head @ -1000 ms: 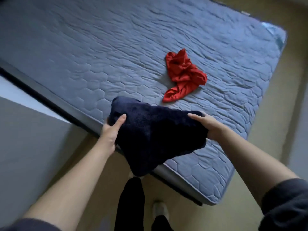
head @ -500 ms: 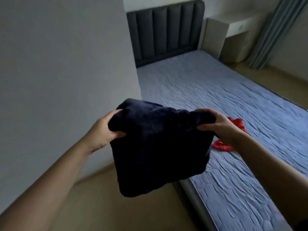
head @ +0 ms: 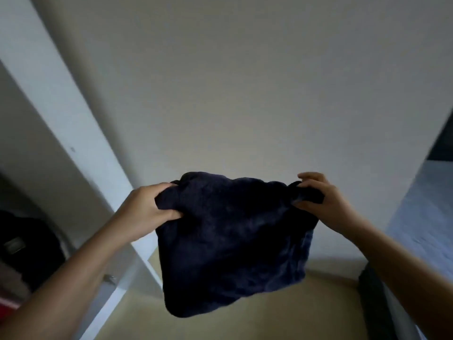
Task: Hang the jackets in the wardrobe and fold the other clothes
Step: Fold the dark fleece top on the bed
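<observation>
A folded dark navy fleece garment (head: 232, 244) hangs in the air in front of me, held by its two upper corners. My left hand (head: 147, 207) grips the upper left corner. My right hand (head: 321, 200) pinches the upper right corner. The garment's lower edge droops above the beige floor. Behind it stands the wardrobe's pale side panel (head: 245, 94), with its open interior (head: 29, 217) to the left.
A white wardrobe door edge (head: 81, 148) runs diagonally on the left. Dark clothing (head: 22, 249) and something red (head: 7, 307) lie inside the wardrobe at lower left. The bed's grey mattress (head: 426, 217) shows at the right edge. Beige floor (head: 245, 322) lies below.
I have turned left, away from the bed and toward the wardrobe, carrying the navy garment in both hands. The red garment on the mattress has left the view.
</observation>
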Available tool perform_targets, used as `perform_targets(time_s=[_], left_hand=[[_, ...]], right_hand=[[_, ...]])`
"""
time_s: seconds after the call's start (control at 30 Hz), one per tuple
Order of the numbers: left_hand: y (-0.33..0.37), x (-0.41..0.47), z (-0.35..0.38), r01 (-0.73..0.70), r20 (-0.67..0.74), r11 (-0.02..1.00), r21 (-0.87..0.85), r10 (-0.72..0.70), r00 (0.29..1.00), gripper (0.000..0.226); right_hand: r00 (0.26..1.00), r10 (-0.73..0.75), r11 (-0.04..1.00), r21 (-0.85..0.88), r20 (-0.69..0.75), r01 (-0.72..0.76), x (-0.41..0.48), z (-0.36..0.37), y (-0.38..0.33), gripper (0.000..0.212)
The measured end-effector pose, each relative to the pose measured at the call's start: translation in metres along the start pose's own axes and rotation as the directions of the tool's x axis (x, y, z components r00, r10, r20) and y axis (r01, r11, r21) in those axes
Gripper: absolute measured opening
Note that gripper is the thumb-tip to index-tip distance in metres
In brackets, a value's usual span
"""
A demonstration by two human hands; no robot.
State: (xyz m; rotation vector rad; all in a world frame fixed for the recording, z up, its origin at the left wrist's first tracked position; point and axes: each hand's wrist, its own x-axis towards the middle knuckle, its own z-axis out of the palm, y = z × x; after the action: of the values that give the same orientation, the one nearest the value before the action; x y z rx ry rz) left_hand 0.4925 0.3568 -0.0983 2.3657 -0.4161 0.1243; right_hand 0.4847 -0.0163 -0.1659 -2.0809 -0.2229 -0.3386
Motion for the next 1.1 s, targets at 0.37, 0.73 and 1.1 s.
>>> perform_targets(time_s=[0.37, 0.73, 1.1], left_hand=[[-0.096, -0.145, -0.217, 0.152, -0.524, 0.952, -0.267, -0.276, 0.806, 0.04], [-0.184, -0.188, -0.367, 0.122, -0.886, 0.915, -0.385, -0.403, 0.228, 0.026], [-0.266, -0.18, -0.546, 0.072, -0.858, 0.86, -0.506, -0.51, 0.062, 0.032]], right_hand=[[0.925, -0.302, 0.754, 0.651, 0.229, 0.085, 0.108, 0.247, -0.194, 0.014], [0.785, -0.42, 0.553, 0.814, 0.457, -0.178, 0.208, 0.477, -0.369, 0.013], [0.536, -0.504, 0.618, 0.716, 0.678, -0.325, 0.324, 0.636, -0.55, 0.009]])
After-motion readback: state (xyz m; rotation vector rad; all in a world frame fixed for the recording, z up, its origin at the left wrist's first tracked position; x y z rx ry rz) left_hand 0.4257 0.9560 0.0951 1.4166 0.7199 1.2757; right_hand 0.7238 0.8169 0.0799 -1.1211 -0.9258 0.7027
